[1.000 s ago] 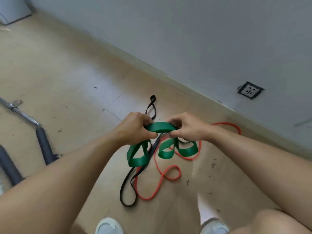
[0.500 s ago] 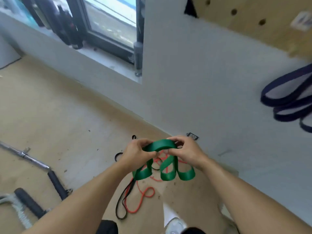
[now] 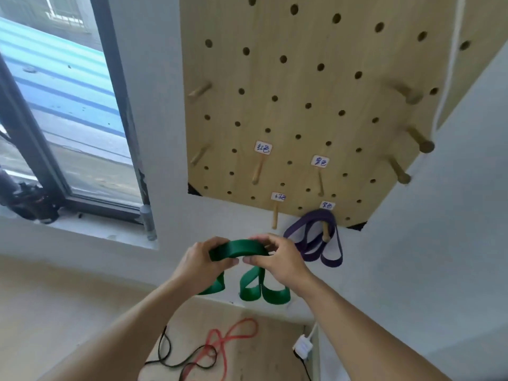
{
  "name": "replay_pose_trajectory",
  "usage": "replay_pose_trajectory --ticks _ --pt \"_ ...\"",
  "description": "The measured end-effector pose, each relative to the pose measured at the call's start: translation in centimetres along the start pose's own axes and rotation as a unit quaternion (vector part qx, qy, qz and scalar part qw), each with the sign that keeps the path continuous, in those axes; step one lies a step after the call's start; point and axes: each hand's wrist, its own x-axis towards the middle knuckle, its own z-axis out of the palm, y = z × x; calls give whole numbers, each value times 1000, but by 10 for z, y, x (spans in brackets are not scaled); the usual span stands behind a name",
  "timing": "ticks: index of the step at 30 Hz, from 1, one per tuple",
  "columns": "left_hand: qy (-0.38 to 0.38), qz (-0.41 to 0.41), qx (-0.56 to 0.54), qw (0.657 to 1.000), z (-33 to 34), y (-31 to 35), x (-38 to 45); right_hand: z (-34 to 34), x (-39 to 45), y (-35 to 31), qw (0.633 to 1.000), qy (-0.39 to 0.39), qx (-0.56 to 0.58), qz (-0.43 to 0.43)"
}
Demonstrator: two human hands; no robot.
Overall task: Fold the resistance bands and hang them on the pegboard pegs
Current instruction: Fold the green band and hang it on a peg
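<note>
A folded green resistance band (image 3: 239,250) arches between my two hands, its loops hanging below them. My left hand (image 3: 202,264) grips its left end and my right hand (image 3: 277,259) grips its right end. Both are held up just below the wooden pegboard (image 3: 302,86) on the wall. A bare wooden peg (image 3: 274,217) under a small label sticks out just above the band. A purple band (image 3: 316,237) hangs folded on the peg to its right. On the floor below lie a red band (image 3: 233,336) and a black band (image 3: 176,361).
Other labelled pegs (image 3: 257,171) stand higher on the pegboard, and thicker pegs (image 3: 420,140) project at its right edge. A window (image 3: 63,111) with a grey sill is on the left. A white plug and cable (image 3: 302,346) sit by the wall at floor level.
The view has swung up from the floor to the pegboard. Both hands have lifted the green band from above the floor bands to just below the pegs.
</note>
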Motion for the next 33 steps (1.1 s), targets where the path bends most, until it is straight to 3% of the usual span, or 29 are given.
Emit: replay_pose_trajectory --ticks 10,16,21,28,33 --pt "-65 -36 43 996 58 45 92 -62 60 50 989 82 104 63" --pt "-38 -88 39 995 89 45 143 -67 105 78 970 103 192 109" --pt "-6 -137 101 985 100 44 166 -66 133 94 960 130 218 119" --pt "17 -85 118 989 110 34 160 -69 164 95 960 142 218 100" --pt "-28 -82 115 990 114 42 158 -69 183 95 957 166 210 108"
